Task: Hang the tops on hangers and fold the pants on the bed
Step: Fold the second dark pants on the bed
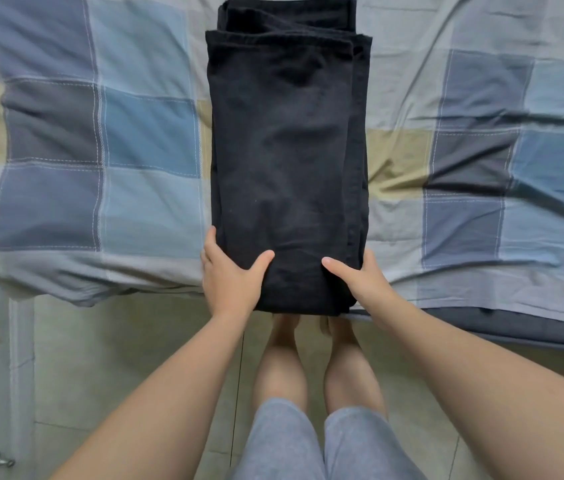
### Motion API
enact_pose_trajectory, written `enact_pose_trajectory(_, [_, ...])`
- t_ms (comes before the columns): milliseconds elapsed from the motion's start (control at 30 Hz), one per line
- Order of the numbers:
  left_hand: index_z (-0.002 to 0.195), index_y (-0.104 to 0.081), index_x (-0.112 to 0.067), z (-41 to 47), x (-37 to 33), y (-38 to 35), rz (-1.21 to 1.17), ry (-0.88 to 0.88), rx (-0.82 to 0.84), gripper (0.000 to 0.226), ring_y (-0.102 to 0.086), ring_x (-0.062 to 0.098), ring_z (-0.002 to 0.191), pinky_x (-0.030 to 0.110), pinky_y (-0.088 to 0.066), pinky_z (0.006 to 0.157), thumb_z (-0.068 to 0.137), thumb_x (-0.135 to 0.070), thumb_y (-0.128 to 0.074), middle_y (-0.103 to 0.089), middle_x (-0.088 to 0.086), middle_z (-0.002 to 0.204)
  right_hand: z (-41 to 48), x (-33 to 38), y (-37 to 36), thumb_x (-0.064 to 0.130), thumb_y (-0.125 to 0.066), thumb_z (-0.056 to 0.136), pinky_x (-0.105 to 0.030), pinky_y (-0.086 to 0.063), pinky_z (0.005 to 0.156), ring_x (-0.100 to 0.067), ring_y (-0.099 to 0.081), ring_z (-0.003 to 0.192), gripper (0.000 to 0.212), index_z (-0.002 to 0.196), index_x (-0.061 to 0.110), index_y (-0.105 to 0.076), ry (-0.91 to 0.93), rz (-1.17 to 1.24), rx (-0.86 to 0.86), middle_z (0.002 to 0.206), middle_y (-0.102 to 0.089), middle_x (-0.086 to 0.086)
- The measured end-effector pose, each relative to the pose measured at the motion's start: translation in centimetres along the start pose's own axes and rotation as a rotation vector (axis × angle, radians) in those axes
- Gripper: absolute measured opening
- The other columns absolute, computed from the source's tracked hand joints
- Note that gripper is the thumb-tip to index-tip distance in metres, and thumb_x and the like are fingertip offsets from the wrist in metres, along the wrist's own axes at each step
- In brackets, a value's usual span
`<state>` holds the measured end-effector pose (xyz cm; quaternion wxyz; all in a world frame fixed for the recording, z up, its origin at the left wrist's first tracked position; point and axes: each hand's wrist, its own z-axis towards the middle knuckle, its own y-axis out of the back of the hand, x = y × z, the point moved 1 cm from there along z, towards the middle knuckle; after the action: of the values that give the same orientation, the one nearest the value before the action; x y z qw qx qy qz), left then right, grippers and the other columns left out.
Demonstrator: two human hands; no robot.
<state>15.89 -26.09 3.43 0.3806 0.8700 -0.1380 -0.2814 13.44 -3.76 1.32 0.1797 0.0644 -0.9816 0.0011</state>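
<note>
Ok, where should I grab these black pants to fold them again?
Grip the black pants at their near end, one corner per hand, coming from the edge of the bed, as the left hand and right hand do. They lie in a long strip running away from you, so that end should fold evenly.

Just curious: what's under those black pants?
The patchwork bedspread, showing all round the black pants. Left hand and right hand grip the near end; anything else beneath is covered.
</note>
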Motion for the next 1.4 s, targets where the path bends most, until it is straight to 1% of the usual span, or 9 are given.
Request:
enact_pose_trajectory(200, [0.113, -0.045, -0.027, -1.4, 1.2, 0.3, -0.163, 0.225, 0.155, 0.065, -0.062, 0.022, 0.108, 0.035, -0.047, 0.086, 0.068, -0.060, -0.080, -0.060, -0.012, 0.112, -2.7, -1.4, 0.6, 0.048, -0.087, 0.070, -0.028, -0.055, 0.073, -0.014, -0.069, 0.096, 0.062, 0.119, 0.017, -0.062, -0.133, -0.173, -0.008, 0.109, -0.071, 0.006])
enact_pose_trajectory(400, [0.127, -0.060, -0.022, -4.4, 2.3, 2.2, -0.185, 0.218, 0.296, 0.068, -0.064, 0.020, 0.110, 0.039, -0.052, 0.097, 0.071, -0.052, -0.082, -0.067, -0.006, 0.123, -7.1, -2.2, 1.3, 0.033, -0.084, 0.077, -0.019, -0.052, 0.061, -0.009, -0.072, 0.085, 0.042, 0.112, 0.015, -0.069, -0.131, -0.080, -0.042, 0.096, -0.076, 0.006])
enact_pose_trajectory(633, [0.119, -0.063, -0.019, -11.0, 3.9, 6.1, -0.207, 0.312, 0.468, 0.050, -0.065, 0.017, 0.104, 0.029, -0.049, 0.082, 0.079, -0.043, -0.082, -0.069, -0.006, 0.115, -14.9, -5.4, 1.8, 0.026, -0.077, 0.085, -0.037, -0.059, 0.079, -0.023, -0.070, 0.104, 0.036, 0.119, 0.019, -0.066, -0.242, 0.076, -0.003, 0.116, -0.074, -0.001])
enact_pose_trajectory(767, [0.122, -0.065, -0.015, -13.5, 4.4, 8.3, -0.320, 0.440, 0.523, 0.051, -0.069, 0.019, 0.103, 0.031, -0.054, 0.082, 0.081, -0.039, -0.082, -0.071, -0.001, 0.116, -18.2, -5.0, 2.3, 0.030, -0.078, 0.083, -0.027, -0.054, 0.060, -0.020, -0.070, 0.098, 0.035, 0.115, 0.019, -0.067, -0.263, 0.082, -0.050, 0.112, -0.074, 0.000])
enact_pose_trajectory(867, [0.120, -0.064, -0.015, -13.3, 3.4, 9.5, -0.479, 0.504, 0.533, 0.044, -0.072, 0.022, 0.099, 0.033, -0.058, 0.073, 0.083, -0.034, -0.080, -0.074, 0.002, 0.116, -18.8, -2.8, 2.7, 0.029, -0.077, 0.083, -0.030, -0.055, 0.064, -0.021, -0.069, 0.099, 0.034, 0.113, 0.017, -0.068, -0.234, 0.126, -0.062, 0.114, -0.073, -0.003])
enact_pose_trajectory(1067, [0.156, -0.034, -0.027, -8.9, -2.7, 11.0, -0.797, 0.478, 0.468, 0.075, -0.072, 0.018, 0.100, 0.032, -0.059, 0.065, 0.091, -0.020, -0.071, -0.062, -0.007, 0.128, -16.6, 4.5, 3.0, 0.032, -0.073, 0.087, -0.029, -0.056, 0.060, -0.023, -0.067, 0.091, 0.031, 0.113, 0.019, -0.064, -0.202, 0.300, -0.068, 0.115, -0.068, -0.006])
enact_pose_trajectory(1167, [0.126, -0.067, -0.025, -5.8, -6.4, 11.2, -0.872, 0.474, 0.488, 0.035, -0.074, 0.016, 0.093, 0.028, -0.058, 0.061, 0.091, -0.027, -0.069, -0.073, 0.000, 0.120, -14.3, 8.5, 2.9, 0.032, -0.068, 0.090, -0.031, -0.054, 0.063, -0.023, -0.065, 0.081, 0.027, 0.113, 0.020, -0.063, -0.141, 0.358, -0.039, 0.111, -0.069, -0.005])
enact_pose_trajectory(1267, [0.100, -0.074, -0.022, -2.2, -9.4, 11.0, -0.945, 0.518, 0.442, 0.018, -0.071, 0.021, 0.089, 0.030, -0.057, 0.061, 0.088, -0.036, -0.069, -0.076, 0.003, 0.101, -11.6, 12.7, 2.3, 0.033, -0.064, 0.091, -0.031, -0.054, 0.062, -0.023, -0.066, 0.068, 0.028, 0.115, 0.018, -0.062, -0.101, 0.384, -0.021, 0.103, -0.067, -0.008])
enact_pose_trajectory(1400, [0.098, -0.071, -0.031, 2.4, -13.1, 10.5, -0.997, 0.409, 0.433, 0.038, -0.069, 0.020, 0.102, 0.035, -0.049, 0.079, 0.095, -0.061, -0.049, -0.078, -0.003, 0.098, -7.1, 18.3, 1.6, 0.034, -0.058, 0.093, -0.033, -0.053, 0.070, -0.022, -0.071, 0.078, 0.025, 0.113, 0.019, -0.061, -0.072, 0.397, -0.017, 0.102, -0.070, -0.010])
